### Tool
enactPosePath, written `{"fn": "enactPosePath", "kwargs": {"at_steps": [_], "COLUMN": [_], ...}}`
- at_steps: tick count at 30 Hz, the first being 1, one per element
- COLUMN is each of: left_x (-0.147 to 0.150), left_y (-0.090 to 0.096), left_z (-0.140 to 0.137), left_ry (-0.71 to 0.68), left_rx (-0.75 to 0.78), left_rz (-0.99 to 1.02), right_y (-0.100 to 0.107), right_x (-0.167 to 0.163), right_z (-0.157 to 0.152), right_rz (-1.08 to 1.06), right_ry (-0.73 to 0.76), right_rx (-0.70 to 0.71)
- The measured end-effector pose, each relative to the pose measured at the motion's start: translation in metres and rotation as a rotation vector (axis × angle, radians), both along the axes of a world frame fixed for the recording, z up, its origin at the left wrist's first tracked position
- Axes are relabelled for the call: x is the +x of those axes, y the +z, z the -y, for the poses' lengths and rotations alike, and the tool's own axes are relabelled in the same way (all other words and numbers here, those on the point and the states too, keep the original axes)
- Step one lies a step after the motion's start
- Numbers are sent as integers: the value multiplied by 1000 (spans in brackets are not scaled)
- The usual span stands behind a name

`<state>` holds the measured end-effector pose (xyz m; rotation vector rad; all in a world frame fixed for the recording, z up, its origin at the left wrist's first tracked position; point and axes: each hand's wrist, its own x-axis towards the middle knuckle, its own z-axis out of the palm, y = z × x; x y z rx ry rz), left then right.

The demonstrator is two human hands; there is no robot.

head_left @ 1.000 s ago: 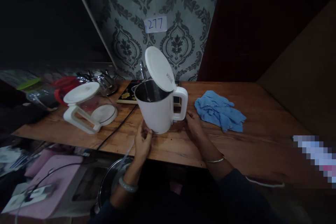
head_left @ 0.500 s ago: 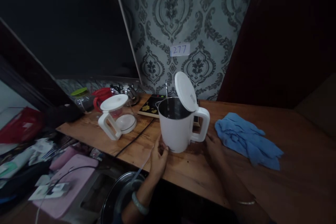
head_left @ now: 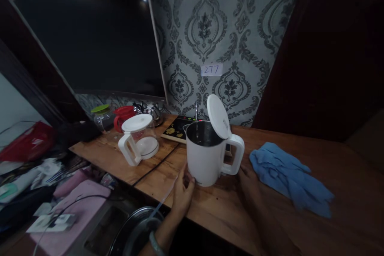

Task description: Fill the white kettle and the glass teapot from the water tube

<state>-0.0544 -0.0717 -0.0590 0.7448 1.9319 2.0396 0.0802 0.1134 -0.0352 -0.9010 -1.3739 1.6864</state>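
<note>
A white electric kettle [head_left: 204,164] stands upright on the wooden tabletop, its white lid [head_left: 218,116] tilted up and its dark inside showing. A thin silver spout [head_left: 196,111] rises behind the kettle, and a bright streak like water runs down from it into the opening. My left hand [head_left: 183,192] is closed against the kettle's lower left side, thumb near the base and some fingers hidden. Low beside the kettle's handle [head_left: 238,154], my right hand [head_left: 249,182] is in shadow with fingers reaching forward, their tips partly hidden. I cannot tell whether it touches the kettle.
A black panel [head_left: 175,129] with gold flowers lies behind the kettle. To the left stand a glass jug [head_left: 138,122] with white lid, a red pitcher [head_left: 124,112] and a steel teapot [head_left: 154,114]. A blue cloth [head_left: 288,176] lies right. A clear tube [head_left: 163,198] hangs into a dark pot [head_left: 135,224].
The camera view has tilted upward, so everything sits lower in the picture. Kettle, lid and both hands keep much the same places relative to each other.
</note>
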Motion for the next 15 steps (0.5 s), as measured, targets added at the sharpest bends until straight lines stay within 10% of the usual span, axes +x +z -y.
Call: {"fn": "enactPosePath", "kwargs": {"at_steps": [15], "left_x": [1], "left_y": [2], "left_z": [-1], "left_ry": [11], "left_rx": [6], "left_rz": [-2], "right_y": [-5], "right_x": [-2], "right_z": [-4], "right_rz": [20], "right_ry": [-14], "right_rx": [28]}}
